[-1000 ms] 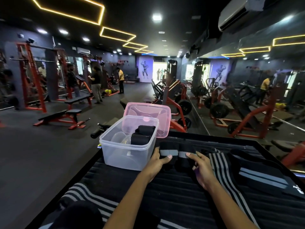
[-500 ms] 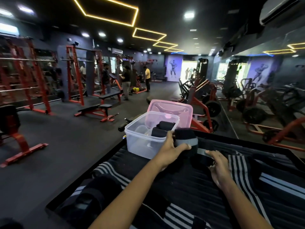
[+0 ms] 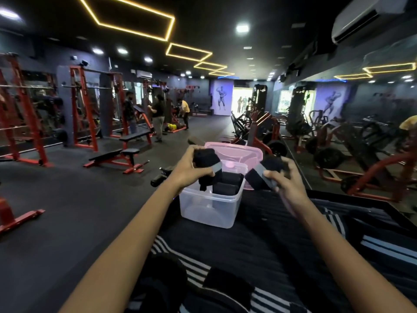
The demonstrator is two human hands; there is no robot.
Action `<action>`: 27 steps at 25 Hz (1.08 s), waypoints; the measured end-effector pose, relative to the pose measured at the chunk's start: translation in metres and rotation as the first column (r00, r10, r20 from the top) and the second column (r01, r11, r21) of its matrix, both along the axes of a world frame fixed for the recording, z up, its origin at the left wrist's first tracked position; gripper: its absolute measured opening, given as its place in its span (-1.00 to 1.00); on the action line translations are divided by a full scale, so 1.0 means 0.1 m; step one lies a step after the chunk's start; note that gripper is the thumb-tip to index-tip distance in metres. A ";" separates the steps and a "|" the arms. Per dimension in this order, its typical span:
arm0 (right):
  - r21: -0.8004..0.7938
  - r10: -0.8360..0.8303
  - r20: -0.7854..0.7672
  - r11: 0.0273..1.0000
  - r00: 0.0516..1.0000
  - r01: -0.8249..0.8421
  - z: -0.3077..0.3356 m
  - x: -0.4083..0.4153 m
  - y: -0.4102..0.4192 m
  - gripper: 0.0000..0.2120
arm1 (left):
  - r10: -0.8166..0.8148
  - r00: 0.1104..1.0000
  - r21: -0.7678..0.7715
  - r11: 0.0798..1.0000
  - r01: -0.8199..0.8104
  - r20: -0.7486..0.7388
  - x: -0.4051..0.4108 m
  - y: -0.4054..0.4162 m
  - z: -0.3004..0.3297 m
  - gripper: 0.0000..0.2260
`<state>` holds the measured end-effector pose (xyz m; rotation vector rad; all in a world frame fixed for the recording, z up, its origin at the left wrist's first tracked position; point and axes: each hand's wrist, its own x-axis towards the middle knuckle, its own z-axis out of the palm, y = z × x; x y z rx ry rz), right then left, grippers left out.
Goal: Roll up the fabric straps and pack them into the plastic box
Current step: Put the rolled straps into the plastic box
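head view | left hand (image 3: 188,169) grips a rolled strap (image 3: 206,161) over the box (image 3: 211,207) | right hand (image 3: 285,182) clamps a second roll (image 3: 262,173) beside the pink lid (image 3: 252,154) | soft, light (likely to unroll): squeeze the middle | box front half open, table edge close left

Two bare forearms reach into view from the bottom edge — no sleeves, cuffs or gloves anywhere along them. The left hand (image 3: 191,168) and right hand (image 3: 287,185) are bare too; no ring, watch or band shows on either wrist. The right one is blurred, so its fine detail is hard to judge. Short nails show on the left fingers (image 3: 211,170).
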<state>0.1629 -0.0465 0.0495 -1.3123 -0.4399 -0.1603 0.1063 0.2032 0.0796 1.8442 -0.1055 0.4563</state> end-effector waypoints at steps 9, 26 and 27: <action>-0.671 -0.005 0.180 0.730 0.984 0.126 0.35 0.13 0.76 -0.49 | 0.114 0.985 0.280 0.957 -0.075 -0.128 0.35 0.39 -0.03 -0.54; -0.990 0.224 -0.103 -0.112 0.969 -0.079 0.29 0.39 1.10 -0.69 | -0.065 0.765 0.601 0.577 0.553 -0.641 0.74 0.16 -0.13 -0.76; -0.985 0.217 -0.117 -0.148 0.969 -0.086 0.31 0.39 1.12 -0.66 | -0.074 0.755 0.589 0.579 0.564 -0.651 0.74 0.16 -0.13 -0.78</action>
